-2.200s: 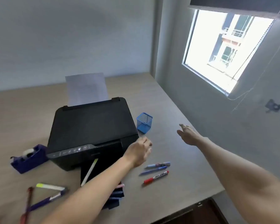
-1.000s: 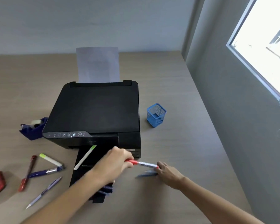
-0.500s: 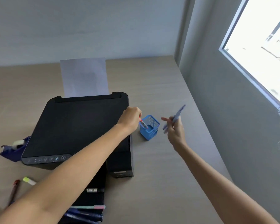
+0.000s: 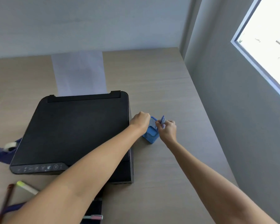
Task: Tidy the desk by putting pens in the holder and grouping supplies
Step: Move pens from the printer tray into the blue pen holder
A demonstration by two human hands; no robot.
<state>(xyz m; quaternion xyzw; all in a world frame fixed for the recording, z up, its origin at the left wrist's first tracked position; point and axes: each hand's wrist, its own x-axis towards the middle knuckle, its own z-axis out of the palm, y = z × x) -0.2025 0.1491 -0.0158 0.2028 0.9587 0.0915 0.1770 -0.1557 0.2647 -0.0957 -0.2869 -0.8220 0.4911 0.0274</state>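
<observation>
Blue wire-mesh pen holder (image 4: 150, 135), square in section, sits on the wood-grain desk (image 4: 160, 81) just right of the black printer (image 4: 74, 131); it looks tilted, open mouth leaning up and away. Blue pens (image 4: 163, 121) are pinched in the right hand (image 4: 167, 130), long axis near vertical, upper ends pointing up and slightly right, lower ends at the holder's rim; whether they touch the mesh cannot be told. Right hand is closed around the pens. Left hand (image 4: 140, 121) is clenched at the holder's left rim, touching or just beside it; what it grips is hidden.

Printer: matte lid, glossy control strip at the front, a white sheet (image 4: 79, 73) standing in the rear feed. Navy tape dispenser (image 4: 5, 151) with a clear roll lies at the printer's left. Near the lower left: yellow-tipped highlighter (image 4: 27, 187), a red pen (image 4: 6, 201), blurred. A pink-banded pen (image 4: 92, 217) lies on the output tray.

Versus half a second ago: the right hand has come in from well right of the holder to its rim, pens swung upright. The red marker, then visible at the left hand's fingertips entering the holder, no longer shows.
</observation>
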